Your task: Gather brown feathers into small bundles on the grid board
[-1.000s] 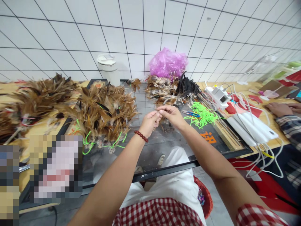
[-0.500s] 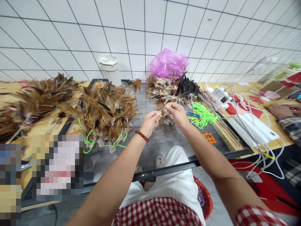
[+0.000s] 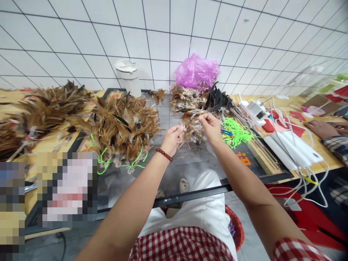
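Note:
My left hand (image 3: pixel 172 140), with a dark red bead bracelet (image 3: pixel 164 154) at its wrist, is closed in a pinch over the glass tabletop (image 3: pixel 174 166). A small feather shows at its fingers, partly hidden. My right hand (image 3: pixel 211 127) is raised a little to the right, thumb and fingertips pressed together; whatever they hold is too small to make out. A loose heap of brown and grey feathers (image 3: pixel 193 132) lies between and behind the hands. Beside my right hand are blue snips (image 3: pixel 226 132) and a tangle of bright green cords (image 3: pixel 237 133).
Big brown feather bundles (image 3: pixel 125 127) tied with green cord fill the left. Behind are a white lidded cup (image 3: pixel 129 78), a pink plastic bag (image 3: pixel 198 71) and black feathers (image 3: pixel 219 99). White power strips (image 3: pixel 295 148) with cables lie right, near another person's hands (image 3: pixel 320 128).
My right hand has moved apart from my left, to the right and slightly up. The left hand stays nearly in place, still pinched. The view has shifted slightly.

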Demonstrator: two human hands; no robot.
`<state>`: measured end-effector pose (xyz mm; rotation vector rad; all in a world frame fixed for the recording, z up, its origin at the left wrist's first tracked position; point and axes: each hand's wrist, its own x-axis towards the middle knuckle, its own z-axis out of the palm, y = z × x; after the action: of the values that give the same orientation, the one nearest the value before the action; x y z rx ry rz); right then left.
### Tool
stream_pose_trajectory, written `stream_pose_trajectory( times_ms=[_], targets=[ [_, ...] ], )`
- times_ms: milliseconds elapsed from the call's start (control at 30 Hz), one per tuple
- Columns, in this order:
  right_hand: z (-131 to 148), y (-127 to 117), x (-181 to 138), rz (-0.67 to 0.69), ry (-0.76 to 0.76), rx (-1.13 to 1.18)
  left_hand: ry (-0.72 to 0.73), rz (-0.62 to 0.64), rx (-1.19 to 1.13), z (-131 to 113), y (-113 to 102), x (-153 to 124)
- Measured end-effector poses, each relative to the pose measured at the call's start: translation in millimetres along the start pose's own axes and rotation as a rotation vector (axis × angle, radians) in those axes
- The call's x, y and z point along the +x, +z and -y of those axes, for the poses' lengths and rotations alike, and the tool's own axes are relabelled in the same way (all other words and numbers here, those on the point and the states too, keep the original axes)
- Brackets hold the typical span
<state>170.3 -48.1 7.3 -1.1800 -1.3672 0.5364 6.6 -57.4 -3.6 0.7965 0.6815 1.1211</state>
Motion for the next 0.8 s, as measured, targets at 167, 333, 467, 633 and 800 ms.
stream_pose_trajectory(
  times_ms=[167, 333, 467, 633, 800],
  targets=[
    [-12, -20, 8, 0.266, -0.2, -0.508, 0.003, -0.031, -0.15, -5, -5, 2],
    [1, -11, -3, 0.42, -0.363, -0.709, -0.013, -0.047, -0.202, -7, -5, 2],
    [12, 9, -17, 0.387, -0.282, -0.788, -0.009, -0.049, -0.199, -7, -4, 2],
    [10, 22, -24, 0.394, -0.211, -0.889, 0.0, -0.058, -0.191, -7, -4, 2],
    [7, 18, -18, 0.329, -0.185, -0.814, 0.016, -0.079, -0.179, -7, -3, 2]
  ],
)
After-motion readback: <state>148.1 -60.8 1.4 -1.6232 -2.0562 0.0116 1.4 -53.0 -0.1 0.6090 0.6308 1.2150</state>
